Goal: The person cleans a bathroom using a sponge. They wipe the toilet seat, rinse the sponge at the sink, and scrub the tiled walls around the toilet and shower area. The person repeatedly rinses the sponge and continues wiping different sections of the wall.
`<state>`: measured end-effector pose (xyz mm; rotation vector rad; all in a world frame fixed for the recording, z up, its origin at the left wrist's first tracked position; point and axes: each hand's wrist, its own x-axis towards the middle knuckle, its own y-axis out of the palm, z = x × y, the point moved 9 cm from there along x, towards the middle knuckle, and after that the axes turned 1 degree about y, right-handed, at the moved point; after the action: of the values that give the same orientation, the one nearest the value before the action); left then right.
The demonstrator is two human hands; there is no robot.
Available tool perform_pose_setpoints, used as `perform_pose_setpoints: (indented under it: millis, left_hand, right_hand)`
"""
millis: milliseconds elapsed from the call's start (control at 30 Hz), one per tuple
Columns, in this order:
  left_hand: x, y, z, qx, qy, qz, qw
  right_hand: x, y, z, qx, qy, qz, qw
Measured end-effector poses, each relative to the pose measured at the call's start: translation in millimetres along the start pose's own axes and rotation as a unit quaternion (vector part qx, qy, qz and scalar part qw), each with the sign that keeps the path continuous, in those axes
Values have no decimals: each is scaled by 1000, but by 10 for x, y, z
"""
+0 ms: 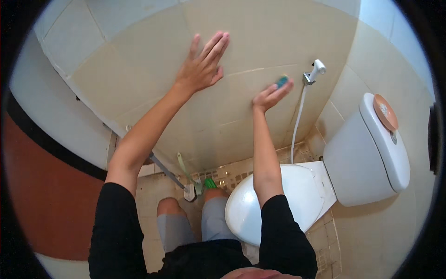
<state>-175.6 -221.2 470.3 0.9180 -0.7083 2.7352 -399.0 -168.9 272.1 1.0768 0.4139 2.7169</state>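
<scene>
My left hand (199, 70) is open, its fingers stretched out at the beige tiled wall (241, 28). Whether its palm presses on the tile cannot be made out. Lower and to the right, my right hand (269, 96) is closed around a small blue-green sponge (282, 82) with a bit of yellow at its top edge. The sponge is at the wall surface beside a pale grout line, mostly covered by the fingers. A white bidet sprayer (318, 69) hangs in its metal holder just right of that hand, its white hose (298, 123) running down.
Below my right forearm stands a white toilet with its lid (244, 211) down. A peach-coloured dish (385, 113) holding something white rests on the tank (355, 160). Long-handled brushes (180, 162) lean at the wall base near a green object (210, 183). A reddish-brown surface (42, 195) is at left.
</scene>
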Motion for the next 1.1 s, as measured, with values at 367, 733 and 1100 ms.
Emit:
perform_pose_setpoints:
  millis: [367,733,1100]
  left_hand:
    - [-69,-16,101,-15,31,-12,999]
    - [-1808,-164,1246,-93,-232,-83,965]
    - [-2299,-166,642,-278,-347,-85,892]
  right_hand:
    - [-1374,458,1589,63,-226,192,953]
    - [-81,730,2035,42,-124,45,990]
    - [-2549,132,1382,32,-736,438,515]
